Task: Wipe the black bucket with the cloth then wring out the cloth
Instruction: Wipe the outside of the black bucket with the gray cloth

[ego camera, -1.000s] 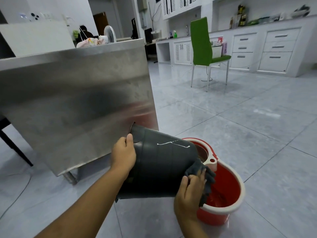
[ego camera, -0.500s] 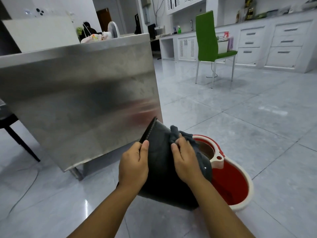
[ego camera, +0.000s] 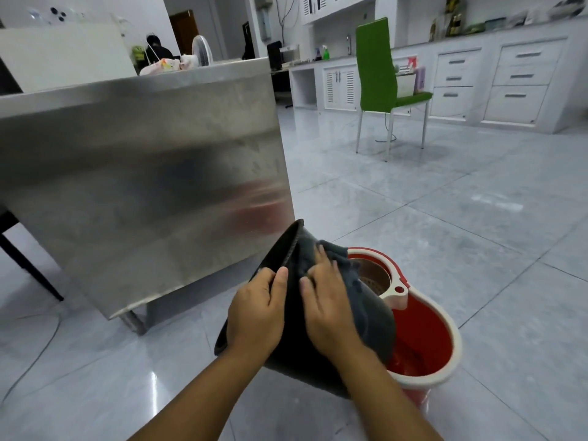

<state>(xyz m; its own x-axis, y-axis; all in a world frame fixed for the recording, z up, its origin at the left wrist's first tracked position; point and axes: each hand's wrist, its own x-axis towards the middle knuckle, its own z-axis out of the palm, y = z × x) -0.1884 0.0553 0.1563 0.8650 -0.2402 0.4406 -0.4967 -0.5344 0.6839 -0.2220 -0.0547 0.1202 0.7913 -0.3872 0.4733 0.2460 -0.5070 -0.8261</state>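
The left hand (ego camera: 257, 316) grips the rim of the black bucket (ego camera: 294, 354) and holds it tilted in the air, partly over the red mop bucket (ego camera: 426, 332), near the steel table (ego camera: 143, 173). The right hand (ego camera: 331, 310) lies open with flat fingers and presses the grey cloth (ego camera: 342, 261) on the bucket's outer wall.

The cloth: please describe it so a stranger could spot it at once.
By the steel counter's corner, a black bucket is held tilted over a red mop bucket. The cloth is the wrinkled dark grey fabric under the right hand, against the bucket's smooth side.
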